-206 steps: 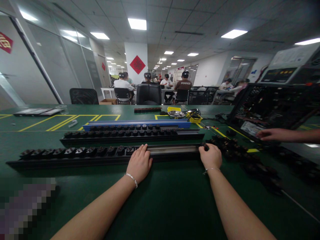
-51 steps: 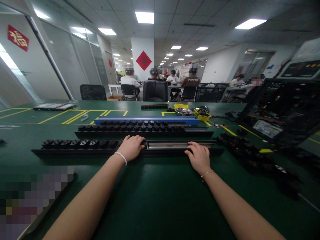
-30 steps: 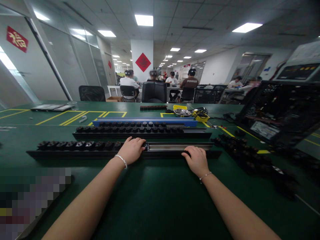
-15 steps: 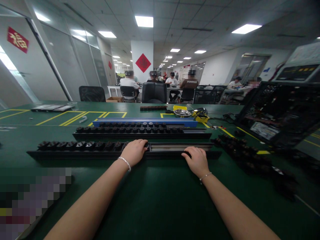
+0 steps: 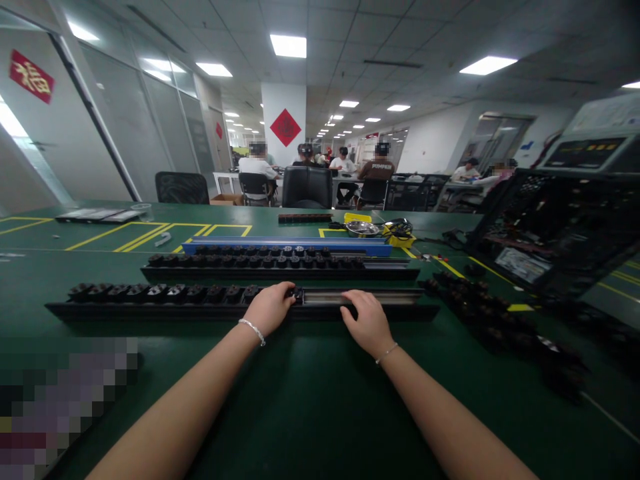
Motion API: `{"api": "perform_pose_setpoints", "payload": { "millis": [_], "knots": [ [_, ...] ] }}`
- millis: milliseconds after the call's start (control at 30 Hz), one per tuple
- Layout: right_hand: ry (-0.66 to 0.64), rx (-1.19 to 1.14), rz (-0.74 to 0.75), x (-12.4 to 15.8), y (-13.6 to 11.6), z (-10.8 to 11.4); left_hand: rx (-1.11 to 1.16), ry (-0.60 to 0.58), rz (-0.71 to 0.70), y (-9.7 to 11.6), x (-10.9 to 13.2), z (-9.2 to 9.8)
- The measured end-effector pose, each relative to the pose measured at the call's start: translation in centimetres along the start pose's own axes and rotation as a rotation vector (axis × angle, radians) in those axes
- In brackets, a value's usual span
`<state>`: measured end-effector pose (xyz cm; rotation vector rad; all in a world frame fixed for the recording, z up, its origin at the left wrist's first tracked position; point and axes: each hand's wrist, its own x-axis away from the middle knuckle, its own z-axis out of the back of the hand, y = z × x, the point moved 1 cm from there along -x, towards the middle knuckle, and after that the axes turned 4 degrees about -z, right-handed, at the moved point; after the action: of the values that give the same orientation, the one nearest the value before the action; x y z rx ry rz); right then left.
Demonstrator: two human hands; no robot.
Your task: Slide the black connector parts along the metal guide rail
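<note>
A long black rail [image 5: 320, 312] lies crosswise before me, with several black socket modules [image 5: 137, 291] seated in a row along its left part. My left hand [image 5: 271, 309] is closed at the right end of that row, on a socket module [image 5: 299, 295] mostly covered by my fingers. To its right runs the rail's bare channel [image 5: 323, 297]. Over this channel is my right hand [image 5: 367, 321], thumb apart from the fingers, with nothing visible in it; the fingertips overlap the rail and I cannot tell whether they touch.
Behind lie a second black rail [image 5: 390, 272] with modules and a blue rail [image 5: 240, 246]. A pile of black modules [image 5: 493, 303] is at right, near a dark open case [image 5: 540, 233]. A metal bowl [image 5: 362, 229] stands farther back. Several people sit at distant tables.
My right hand has slid left along the rail, closer to my left hand. My left hand stays at the same module, and the view has shifted slightly.
</note>
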<state>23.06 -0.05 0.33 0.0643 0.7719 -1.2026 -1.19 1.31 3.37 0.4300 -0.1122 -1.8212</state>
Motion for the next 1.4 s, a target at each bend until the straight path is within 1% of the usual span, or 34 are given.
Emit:
{"api": "perform_pose_setpoints", "payload": {
  "millis": [67, 133, 233, 300, 367, 567, 700, 933, 1233, 1400],
  "knots": [
    [-0.028, -0.018, -0.010, -0.6, -1.9, -1.0, 0.036, 0.008, 0.017, 0.0, 0.0, -0.1],
    [-0.035, -0.022, -0.062, -1.3, -3.8, -2.1, 0.066, 0.021, 0.025, -0.1, 0.0, -0.3],
    [-0.096, -0.029, -0.134, -2.4, -6.5, -3.5, 0.119, 0.036, 0.023, -0.2, 0.0, -0.6],
    [-0.157, -0.019, -0.168, -2.8, -7.8, -4.2, 0.161, 0.041, 0.027, -0.2, 0.0, -0.6],
    [-0.153, 0.005, -0.192, -2.9, -8.6, -4.6, 0.195, 0.047, 0.043, -0.2, 0.0, -0.6],
    [-0.123, 0.054, -0.201, -2.5, -8.8, -5.0, 0.273, 0.064, 0.065, 0.1, 0.1, -0.6],
    [-0.090, 0.059, -0.223, -2.5, -8.7, -5.0, 0.307, 0.047, 0.045, 0.1, 0.2, -0.9],
    [-0.045, 0.063, -0.219, -2.5, -8.7, -5.1, 0.343, 0.024, 0.031, 0.0, 0.2, -1.4],
    [-0.001, 0.078, -0.240, -2.5, -8.5, -5.3, 0.351, 0.001, -0.002, 0.3, 0.4, -1.5],
    [0.009, 0.097, -0.256, -2.6, -8.4, -5.1, 0.294, -0.003, 0.001, 0.5, 0.6, -1.5]
  ]
}}
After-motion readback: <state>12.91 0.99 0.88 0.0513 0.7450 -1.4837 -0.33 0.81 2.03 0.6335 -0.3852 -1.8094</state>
